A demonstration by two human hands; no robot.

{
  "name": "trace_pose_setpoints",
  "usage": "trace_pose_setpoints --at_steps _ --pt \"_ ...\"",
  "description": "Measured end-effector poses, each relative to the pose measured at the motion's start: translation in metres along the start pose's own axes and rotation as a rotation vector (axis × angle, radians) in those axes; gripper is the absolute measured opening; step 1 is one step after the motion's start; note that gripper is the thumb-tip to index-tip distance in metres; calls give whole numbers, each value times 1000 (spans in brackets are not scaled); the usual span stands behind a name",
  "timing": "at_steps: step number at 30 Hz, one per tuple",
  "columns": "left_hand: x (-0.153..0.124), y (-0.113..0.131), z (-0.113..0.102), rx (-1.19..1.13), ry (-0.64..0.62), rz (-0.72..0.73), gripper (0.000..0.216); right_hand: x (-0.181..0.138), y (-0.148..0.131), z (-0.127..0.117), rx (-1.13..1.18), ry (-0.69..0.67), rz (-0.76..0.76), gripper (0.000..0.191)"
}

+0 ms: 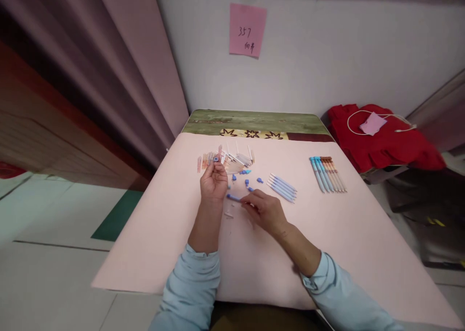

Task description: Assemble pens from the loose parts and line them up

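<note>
My left hand (pixel 214 182) is raised over the table's left-centre, its fingertips pinched on a small blue pen cap (pixel 215 159). My right hand (pixel 264 210) is closed on a blue pen (pixel 233 197), which points left from its fingers. Between and beyond the hands lie loose blue caps (pixel 247 182). Right of them several light-blue pen barrels (pixel 282 188) with white ends rest side by side. A pile of thin white refills (pixel 238 159) and clear, orange-tinted small parts (pixel 205 160) spreads behind my left hand.
Blue and brown topped pens (pixel 327 174) lie in a row at the right of the pink-covered table (pixel 163 253). Small white bits (pixel 228 215) lie near the front centre. A red cloth (pixel 385 147) with a white cable sits beyond the right edge. A curtain (pixel 145 55) hangs at left.
</note>
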State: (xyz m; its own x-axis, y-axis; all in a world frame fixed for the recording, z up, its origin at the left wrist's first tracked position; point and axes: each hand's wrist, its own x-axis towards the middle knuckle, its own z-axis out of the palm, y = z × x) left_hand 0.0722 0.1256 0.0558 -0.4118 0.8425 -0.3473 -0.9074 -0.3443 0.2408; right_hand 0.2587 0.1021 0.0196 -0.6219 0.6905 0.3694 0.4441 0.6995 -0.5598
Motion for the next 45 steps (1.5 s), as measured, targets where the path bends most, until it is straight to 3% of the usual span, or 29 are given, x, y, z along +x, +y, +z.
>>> trace_pose_setpoints --at_steps 9,21,27,31,34,37,40,45 --pt "-2 0 1 -1 -19 -22 26 14 -23 29 -421 -216 -33 29" --pt "-4 -8 1 12 7 -51 23 8 -23 20 -519 -264 69 22" --pt "-6 -20 -2 33 -2 -97 22 4 -19 23 -546 -190 19 21" --pt "-9 -30 -3 53 -3 -133 20 1 -12 10 -317 13 70 18" --pt "-15 -41 -3 91 -14 -199 18 4 -2 -6 45 183 144 14" --pt "-22 -51 -3 96 -15 -272 17 10 10 -19 444 311 337 15" --pt "-27 -55 -3 48 -3 -347 18 15 18 -28 741 391 487 24" --pt "-29 -55 -2 8 7 -398 23 18 17 -34 895 443 525 30"
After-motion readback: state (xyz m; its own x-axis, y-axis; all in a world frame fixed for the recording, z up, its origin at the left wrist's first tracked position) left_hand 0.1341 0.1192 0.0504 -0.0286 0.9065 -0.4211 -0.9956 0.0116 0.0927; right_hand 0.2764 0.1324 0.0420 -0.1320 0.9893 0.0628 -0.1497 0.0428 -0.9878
